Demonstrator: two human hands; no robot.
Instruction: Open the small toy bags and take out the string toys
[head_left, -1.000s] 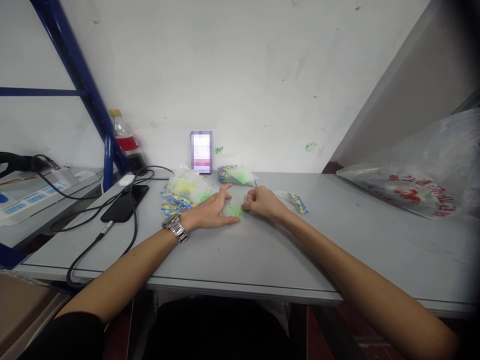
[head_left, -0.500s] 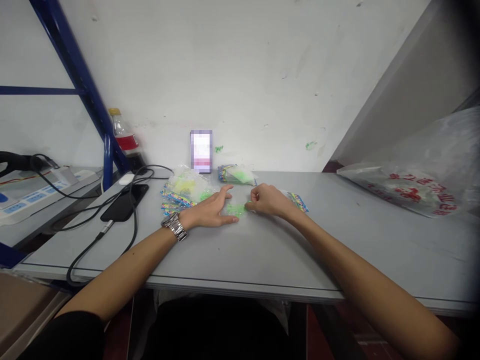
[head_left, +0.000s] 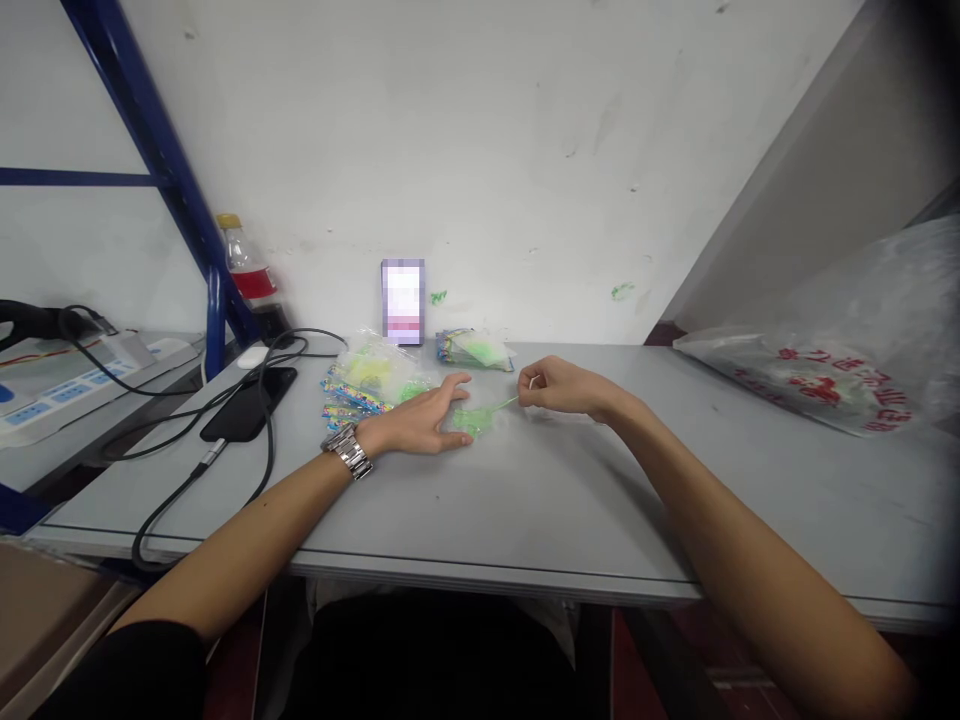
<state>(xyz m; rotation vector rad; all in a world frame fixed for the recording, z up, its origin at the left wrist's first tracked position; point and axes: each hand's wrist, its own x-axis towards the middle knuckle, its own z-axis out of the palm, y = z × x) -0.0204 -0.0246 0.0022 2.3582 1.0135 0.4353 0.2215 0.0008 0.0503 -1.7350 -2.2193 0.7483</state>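
A bright green, translucent lump point(head_left: 472, 422) lies on the grey table. A thin green strand point(head_left: 504, 404) stretches from it up to my right hand point(head_left: 559, 386), whose thumb and fingers pinch its end. My left hand point(head_left: 420, 420) rests on the table just left of the lump, thumb and fingers spread apart with nothing held. Beside and partly behind it lie clear packets point(head_left: 367, 370) with colourful blue-edged tops and green and yellow contents. Another such packet point(head_left: 476, 350) sits farther back, near the wall.
A phone point(head_left: 403, 302) with a blurred screen leans on the wall. To the left are a black phone point(head_left: 249, 405) on a cable, a bottle point(head_left: 251, 275) with a red label, and a power strip point(head_left: 97, 385). A plastic bag point(head_left: 832, 370) stands at the right.
My right hand has moved right and slightly up, away from the green lump, drawing out a thin strand. My left hand has barely moved.
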